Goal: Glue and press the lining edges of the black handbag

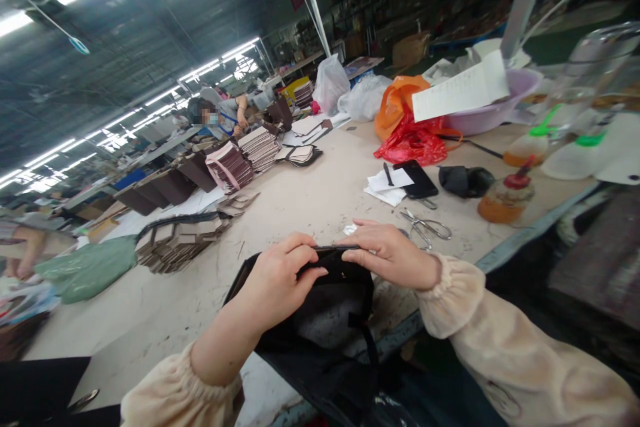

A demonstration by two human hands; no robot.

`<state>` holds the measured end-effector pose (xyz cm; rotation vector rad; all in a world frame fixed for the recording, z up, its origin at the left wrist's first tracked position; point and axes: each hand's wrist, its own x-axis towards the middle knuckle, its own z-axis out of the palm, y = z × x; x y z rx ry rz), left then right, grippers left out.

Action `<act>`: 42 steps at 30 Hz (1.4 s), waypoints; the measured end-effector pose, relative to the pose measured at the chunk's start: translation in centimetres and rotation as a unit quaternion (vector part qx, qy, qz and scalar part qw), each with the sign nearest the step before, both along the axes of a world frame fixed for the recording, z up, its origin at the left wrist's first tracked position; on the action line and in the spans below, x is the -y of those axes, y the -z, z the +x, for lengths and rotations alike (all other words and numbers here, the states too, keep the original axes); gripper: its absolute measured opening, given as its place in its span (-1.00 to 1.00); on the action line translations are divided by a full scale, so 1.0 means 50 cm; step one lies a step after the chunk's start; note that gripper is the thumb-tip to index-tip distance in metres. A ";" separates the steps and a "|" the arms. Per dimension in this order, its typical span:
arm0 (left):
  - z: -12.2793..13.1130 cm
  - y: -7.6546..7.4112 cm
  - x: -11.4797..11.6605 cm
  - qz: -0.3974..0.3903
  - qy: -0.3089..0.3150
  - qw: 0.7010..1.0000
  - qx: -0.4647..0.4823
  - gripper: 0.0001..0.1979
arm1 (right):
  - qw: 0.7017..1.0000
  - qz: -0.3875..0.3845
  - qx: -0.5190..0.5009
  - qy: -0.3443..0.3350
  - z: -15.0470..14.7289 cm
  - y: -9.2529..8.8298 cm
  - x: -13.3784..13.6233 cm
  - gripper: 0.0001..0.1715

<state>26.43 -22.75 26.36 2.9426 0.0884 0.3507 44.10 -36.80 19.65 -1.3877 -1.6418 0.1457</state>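
Note:
A black bag with a dark lining and a strap hangs over the near edge of the table, its upper rim raised toward the camera. My left hand pinches that rim between thumb and bent fingers. On the same rim, further right, my right hand grips with the thumb on the near side and the fingers over the far side. A short stretch of black edge shows between both hands. Scissors lie just beyond my right hand, near a small white scrap.
Stacked brown pieces and a green plastic bag lie left. At right are a black tablet-like object, bottles of amber liquid, a red plastic bag and a purple basin. A co-worker sits farther back.

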 end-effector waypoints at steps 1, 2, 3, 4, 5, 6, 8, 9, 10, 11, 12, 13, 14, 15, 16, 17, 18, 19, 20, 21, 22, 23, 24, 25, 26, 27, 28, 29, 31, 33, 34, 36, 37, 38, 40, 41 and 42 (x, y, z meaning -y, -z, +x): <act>0.000 0.000 -0.001 0.001 0.003 1.000 0.004 -0.95 | 1.000 0.005 0.003 0.006 -0.001 0.001 -0.001 -0.74; 0.000 -0.001 -0.001 0.001 0.005 1.000 0.010 -0.94 | 1.000 0.011 0.007 0.015 -0.002 0.001 -0.001 -0.74; 0.000 -0.001 -0.002 0.001 0.006 1.000 0.015 -0.94 | 0.999 0.017 0.013 0.027 -0.005 0.002 -0.002 -0.75; 0.000 -0.001 -0.003 0.001 0.005 1.000 0.018 -0.92 | 0.999 0.023 0.018 0.040 -0.008 0.002 -0.002 -0.75; 0.000 -0.002 -0.003 0.001 0.003 1.000 0.020 -0.91 | 0.998 0.029 0.024 0.054 -0.011 0.003 -0.003 -0.75; 0.000 -0.002 -0.003 0.001 0.000 1.000 0.021 -0.90 | 0.997 0.034 0.029 0.068 -0.015 0.003 -0.004 -0.74; 0.000 -0.003 -0.003 -0.001 -0.009 1.000 0.021 -0.87 | 0.994 0.043 0.034 0.091 -0.023 0.003 -0.004 -0.73; 0.000 -0.003 -0.002 -0.002 -0.014 1.000 0.020 -0.86 | 0.993 0.047 0.035 0.101 -0.027 0.003 -0.005 -0.72; 0.000 -0.003 -0.001 -0.003 -0.020 1.000 0.020 -0.85 | 0.992 0.053 0.034 0.108 -0.030 0.003 -0.005 -0.72; 0.000 -0.004 -0.001 -0.004 -0.026 0.999 0.020 -0.85 | 0.991 0.059 0.033 0.113 -0.033 0.004 -0.006 -0.73; 0.001 -0.004 -0.001 -0.005 -0.033 0.999 0.021 -0.84 | 0.990 0.066 0.032 0.118 -0.036 0.005 -0.006 -0.73; 0.001 -0.004 -0.001 -0.006 -0.038 0.999 0.022 -0.84 | 0.989 0.074 0.031 0.125 -0.037 0.006 -0.006 -0.73; 0.002 -0.003 -0.001 -0.006 -0.043 0.999 0.024 -0.84 | 0.988 0.078 0.030 0.133 -0.037 0.007 -0.007 -0.73; 0.003 -0.003 -0.002 -0.006 -0.048 0.999 0.026 -0.84 | 0.987 0.076 0.028 0.138 -0.037 0.008 -0.007 -0.73; 0.005 -0.003 -0.003 -0.005 -0.051 0.998 0.027 -0.84 | 0.988 0.069 0.027 0.137 -0.035 0.009 -0.006 -0.72; 0.006 -0.002 -0.004 -0.003 -0.055 0.998 0.028 -0.85 | 0.989 0.058 0.028 0.130 -0.032 0.009 -0.005 -0.71; 0.007 -0.002 -0.006 -0.001 -0.058 0.998 0.028 -0.85 | 0.991 0.047 0.028 0.119 -0.029 0.009 -0.003 -0.71; 0.007 -0.001 -0.007 0.001 -0.062 0.998 0.030 -0.85 | 0.993 0.037 0.029 0.106 -0.025 0.009 -0.001 -0.70; 0.008 -0.001 -0.007 0.000 -0.064 0.997 0.032 -0.85 | 0.995 0.031 0.029 0.095 -0.022 0.009 0.001 -0.67; 0.008 -0.001 -0.007 -0.003 -0.067 0.997 0.036 -0.84 | 0.995 0.029 0.029 0.090 -0.019 0.010 0.004 -0.63; 0.009 -0.001 -0.007 -0.008 -0.071 0.997 0.039 -0.83 | 0.995 0.028 0.026 0.090 -0.016 0.010 0.007 -0.57; 0.009 -0.002 -0.006 -0.014 -0.075 0.996 0.039 -0.82 | 0.995 0.026 0.023 0.091 -0.015 0.012 0.010 -0.54; 0.010 -0.002 -0.006 -0.020 -0.079 0.996 0.036 -0.82 | 0.995 0.022 0.019 0.093 -0.014 0.013 0.013 -0.53; 0.010 -0.003 -0.005 -0.024 -0.084 0.996 0.032 -0.82 | 0.995 0.018 0.015 0.096 -0.015 0.015 0.016 -0.55; 0.010 -0.004 -0.004 -0.027 -0.088 0.995 0.027 -0.82 | 0.995 0.013 0.012 0.100 -0.016 0.016 0.018 -0.59; 0.011 -0.005 -0.004 -0.027 -0.091 0.995 0.022 -0.82 | 0.995 0.007 0.012 0.104 -0.017 0.018 0.020 -0.63; 0.011 -0.005 -0.004 -0.027 -0.092 0.995 0.019 -0.83 | 0.994 0.000 0.013 0.107 -0.020 0.018 0.022 -0.67; 0.011 -0.005 -0.004 -0.027 -0.092 0.995 0.018 -0.85 | 0.994 -0.007 0.016 0.110 -0.023 0.019 0.024 -0.70; 0.010 -0.006 -0.003 -0.026 -0.092 0.995 0.020 -0.88 | 0.993 -0.015 0.021 0.117 -0.030 0.019 0.028 -0.74; 0.008 -0.006 -0.002 -0.027 -0.095 0.995 0.018 -0.90 | 0.992 -0.017 0.023 0.126 -0.038 0.019 0.031 -0.76; 0.007 -0.006 -0.001 -0.029 -0.096 0.995 0.015 -0.91 | 0.991 -0.016 0.024 0.133 -0.042 0.019 0.033 -0.77; 0.004 -0.007 0.001 -0.035 -0.093 0.995 0.010 -0.91 | 0.988 -0.016 0.026 0.150 -0.051 0.018 0.039 -0.79; 0.004 -0.007 0.003 -0.040 -0.089 0.995 0.007 -0.92 | 0.987 -0.017 0.026 0.158 -0.055 0.018 0.043 -0.80; 0.003 -0.007 0.004 -0.044 -0.084 0.995 0.005 -0.92 | 0.986 -0.018 0.026 0.167 -0.060 0.016 0.047 -0.81; 0.004 -0.007 0.008 -0.051 -0.078 0.996 0.004 -0.92 | 0.984 -0.019 0.022 0.177 -0.070 0.013 0.055 -0.82; 0.005 -0.007 0.009 -0.052 -0.078 0.996 0.003 -0.92 | 0.983 -0.020 0.021 0.180 -0.075 0.012 0.059 -0.83; 0.006 -0.008 0.010 -0.052 -0.079 0.996 0.003 -0.92 | 0.983 -0.022 0.019 0.181 -0.079 0.010 0.062 -0.84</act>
